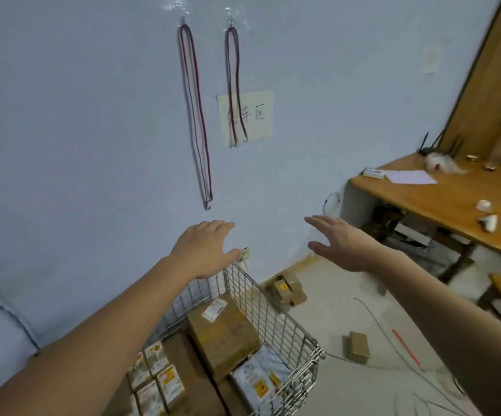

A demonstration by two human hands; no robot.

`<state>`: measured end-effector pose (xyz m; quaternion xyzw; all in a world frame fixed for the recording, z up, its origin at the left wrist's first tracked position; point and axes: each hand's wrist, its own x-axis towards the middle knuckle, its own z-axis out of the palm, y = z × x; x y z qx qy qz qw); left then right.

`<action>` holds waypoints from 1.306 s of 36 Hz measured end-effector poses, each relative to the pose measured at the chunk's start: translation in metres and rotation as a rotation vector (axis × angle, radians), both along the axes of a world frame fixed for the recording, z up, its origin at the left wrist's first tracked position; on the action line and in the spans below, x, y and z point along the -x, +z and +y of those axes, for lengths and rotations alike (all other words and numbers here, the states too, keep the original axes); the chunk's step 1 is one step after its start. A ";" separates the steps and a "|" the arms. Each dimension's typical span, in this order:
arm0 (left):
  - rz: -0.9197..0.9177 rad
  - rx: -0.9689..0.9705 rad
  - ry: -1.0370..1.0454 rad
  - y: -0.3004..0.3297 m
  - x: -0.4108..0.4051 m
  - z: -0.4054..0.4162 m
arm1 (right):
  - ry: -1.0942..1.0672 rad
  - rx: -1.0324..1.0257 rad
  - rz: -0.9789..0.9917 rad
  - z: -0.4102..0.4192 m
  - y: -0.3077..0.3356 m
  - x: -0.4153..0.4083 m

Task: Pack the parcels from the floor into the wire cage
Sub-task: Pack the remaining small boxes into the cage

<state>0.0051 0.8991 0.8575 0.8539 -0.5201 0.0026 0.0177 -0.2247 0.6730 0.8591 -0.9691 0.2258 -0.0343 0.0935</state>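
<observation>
Reaching forward, both hands are spread with straight fingers and hold nothing: the left hand (205, 250) hovers over the far corner of the wire cage (276, 319), the right hand (337, 243) at 3 o'clock from it, apart. Inside the cage lie a brown carton (223, 336), small labelled boxes (156, 382) and a grey mailer bag (261, 376); the frame's bottom edge cuts them off. On the floor (333, 298), a blurred pile of parcels (288, 291) sits at 1 o'clock from the cage, one small box (358, 347) at 3 o'clock.
</observation>
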 end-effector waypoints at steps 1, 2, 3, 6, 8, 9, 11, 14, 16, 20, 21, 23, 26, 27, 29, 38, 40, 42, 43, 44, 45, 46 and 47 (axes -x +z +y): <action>0.001 0.004 -0.017 0.000 0.010 -0.016 | -0.018 -0.003 -0.001 -0.012 0.000 0.013; 0.007 0.008 -0.033 0.000 0.020 -0.033 | -0.034 -0.005 -0.001 -0.023 0.000 0.027; 0.014 0.015 -0.049 -0.001 0.031 -0.050 | -0.049 -0.005 0.003 -0.035 0.000 0.040; 0.038 0.040 -0.086 -0.005 0.064 -0.098 | -0.077 -0.008 0.020 -0.072 -0.004 0.080; 0.053 0.051 -0.104 -0.010 0.085 -0.127 | -0.089 -0.013 0.033 -0.096 -0.008 0.105; 0.057 0.053 -0.112 -0.013 0.096 -0.141 | -0.098 -0.015 0.041 -0.107 -0.010 0.117; 0.071 0.050 -0.130 -0.021 0.118 -0.166 | -0.120 -0.019 0.056 -0.127 -0.015 0.140; 0.098 0.029 -0.154 -0.031 0.145 -0.200 | -0.137 -0.034 0.074 -0.153 -0.023 0.168; 0.106 0.011 -0.172 -0.037 0.158 -0.219 | -0.147 -0.044 0.089 -0.170 -0.030 0.182; 0.117 -0.007 -0.193 -0.050 0.163 -0.259 | -0.154 -0.055 0.112 -0.205 -0.044 0.194; 0.118 -0.011 -0.194 -0.052 0.162 -0.269 | -0.155 -0.062 0.111 -0.213 -0.047 0.194; 0.123 -0.019 -0.197 -0.057 0.159 -0.290 | -0.163 -0.074 0.109 -0.230 -0.053 0.193; 0.132 -0.018 -0.203 -0.067 0.150 -0.321 | -0.169 -0.085 0.114 -0.257 -0.061 0.185; 0.134 -0.018 -0.205 -0.070 0.146 -0.332 | -0.170 -0.086 0.120 -0.266 -0.064 0.181; 0.139 -0.021 -0.207 -0.077 0.138 -0.353 | -0.176 -0.089 0.132 -0.285 -0.068 0.174; 0.164 -0.038 -0.193 -0.085 0.099 -0.437 | -0.194 -0.112 0.169 -0.370 -0.070 0.143; 0.166 -0.038 -0.191 -0.083 0.094 -0.452 | -0.197 -0.125 0.159 -0.388 -0.071 0.138; 0.166 -0.042 -0.185 -0.081 0.090 -0.467 | -0.194 -0.136 0.160 -0.406 -0.076 0.133; 0.163 -0.046 -0.181 -0.081 0.087 -0.475 | -0.191 -0.137 0.162 -0.416 -0.078 0.130; 0.160 -0.050 -0.177 -0.080 0.085 -0.483 | -0.187 -0.135 0.163 -0.425 -0.081 0.127; 0.159 -0.054 -0.172 -0.080 0.083 -0.490 | -0.180 -0.134 0.165 -0.435 -0.083 0.123; 0.159 -0.058 -0.164 -0.081 0.081 -0.497 | -0.170 -0.135 0.164 -0.445 -0.086 0.119; 0.160 -0.061 -0.154 -0.082 0.078 -0.504 | -0.156 -0.133 0.162 -0.455 -0.088 0.115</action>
